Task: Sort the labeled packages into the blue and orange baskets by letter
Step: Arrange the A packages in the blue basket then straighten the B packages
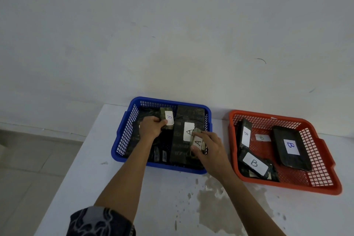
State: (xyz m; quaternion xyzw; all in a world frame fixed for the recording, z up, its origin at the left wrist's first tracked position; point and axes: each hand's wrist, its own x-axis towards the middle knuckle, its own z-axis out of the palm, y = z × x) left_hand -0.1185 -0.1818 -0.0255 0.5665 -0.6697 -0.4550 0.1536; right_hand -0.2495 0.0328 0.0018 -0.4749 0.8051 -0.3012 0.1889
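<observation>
Blue plastic is making up the basket (122, 140) in the middle of the frame, and both hands are reaching down into it. The left hand (151, 127) is curling its fingers shut around a small pack (167, 118) near the top of the basket. The pack's white label is facing up, and the letter on it looks like an A. The right hand (209, 148) is pinching a second small pack (198, 142) between thumb and fingers at the basket's right side; a clear A is showing on its label. My guess is that both packs are being set down here because A things belong in the blue one — the labels are staying face up so the letters can be read.

A long dark pack (188, 132) is lying under the right hand's pack, and it too is wearing a big A. Lower down in the basket a tiny label is peeking out, too small to read for sure.

Over at the right of the frame, the orange basket (325, 184) is holding four packs, each with a B. One is leaning on the left wall, one is lying at the lower left, one is small and pale near the middle, and one big black one is lying at the right.

Both baskets are sitting on a white table (92, 178) with a wet-looking stain near the bottom middle. No loose packs are showing on the table, so the sorting seems nearly done.
</observation>
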